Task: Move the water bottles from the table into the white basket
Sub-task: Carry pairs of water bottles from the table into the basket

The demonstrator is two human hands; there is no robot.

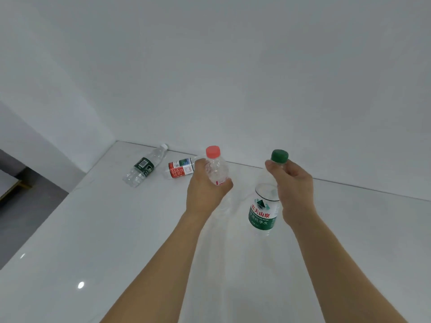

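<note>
My left hand [205, 190] grips a clear bottle with a red cap [213, 159] around its upper body, holding it upright above the white table [93, 229]. My right hand [293, 190] holds a clear bottle with a green cap and green label [262, 213] by its neck, also upright and lifted. Two more bottles lie on their sides near the table's far edge: one with a white cap and dark green label [143, 167], one with a red and white label [180, 170], partly hidden behind my left hand. No white basket is in view.
A white wall [233, 78] rises right behind the table's far edge. The table's left edge drops to a dark grey floor [28, 213]. A piece of furniture with a gold frame [14, 187] stands at the far left.
</note>
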